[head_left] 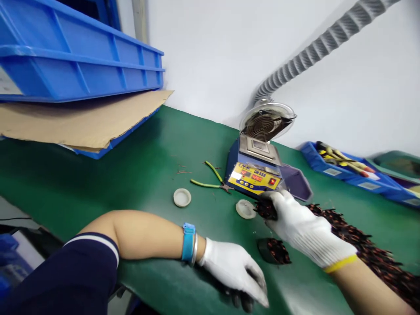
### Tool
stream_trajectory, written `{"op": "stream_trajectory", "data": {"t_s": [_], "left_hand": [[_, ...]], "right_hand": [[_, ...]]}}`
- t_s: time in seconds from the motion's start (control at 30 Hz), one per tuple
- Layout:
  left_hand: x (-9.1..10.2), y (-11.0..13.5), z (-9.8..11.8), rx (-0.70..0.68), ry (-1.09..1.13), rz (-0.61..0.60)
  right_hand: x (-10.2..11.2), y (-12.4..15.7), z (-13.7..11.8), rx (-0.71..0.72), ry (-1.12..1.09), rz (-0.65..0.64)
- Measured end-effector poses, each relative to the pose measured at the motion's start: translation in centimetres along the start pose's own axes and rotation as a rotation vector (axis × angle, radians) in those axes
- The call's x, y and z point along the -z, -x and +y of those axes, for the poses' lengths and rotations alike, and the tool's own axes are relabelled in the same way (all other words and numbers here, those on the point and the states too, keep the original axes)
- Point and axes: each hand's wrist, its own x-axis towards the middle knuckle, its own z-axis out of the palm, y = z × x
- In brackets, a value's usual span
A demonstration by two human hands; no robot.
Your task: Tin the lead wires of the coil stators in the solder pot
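Note:
My right hand (290,216), in a white knit glove with a yellow cuff edge, grips a dark round coil-like part (266,209) with coppery bits. A similar dark part (274,251) lies below it on the green table. My left hand (234,273), gloved in white with dark fingertips, is held low over the near side of the table. Its thumb and fingers are apart, with nothing visible between them. Just left of the held part is a small whitish round dish (246,209); another small dish (182,197) stands farther left.
A blue heated machine (252,170) with a yellow display panel stands behind, under a hood on a ribbed duct (305,57). Green-handled cutters (210,185) lie beside it. More dark parts (364,245) line the right. Blue bins (331,164) and a stacked blue crate (98,57) flank the table.

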Motion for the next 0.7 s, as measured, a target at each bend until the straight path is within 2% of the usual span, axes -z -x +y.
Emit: {"op": "stream_trajectory", "data": {"t_s": [0.1, 0.33, 0.47, 0.6, 0.7], "left_hand": [[0.3, 0.1, 0.4, 0.033, 0.006, -0.029], [0.3, -0.2, 0.2, 0.041, 0.009, -0.091], [0.3, -0.3, 0.1, 0.049, 0.005, -0.100], [0.2, 0.0, 0.4, 0.047, -0.041, -0.085], [0.2, 0.1, 0.5, 0.046, -0.042, -0.090]], "right_hand": [[-0.3, -0.7, 0.0, -0.038, 0.159, -0.178], [-1.2, -1.0, -0.8, -0.087, 0.343, -0.393], [-0.2, -1.1, -1.5, -0.125, 0.371, -0.437], [1.4, -0.8, -2.0, -0.220, 0.431, -0.413], [2.4, -1.0, -3.0, -0.184, 0.509, -0.437]]}}
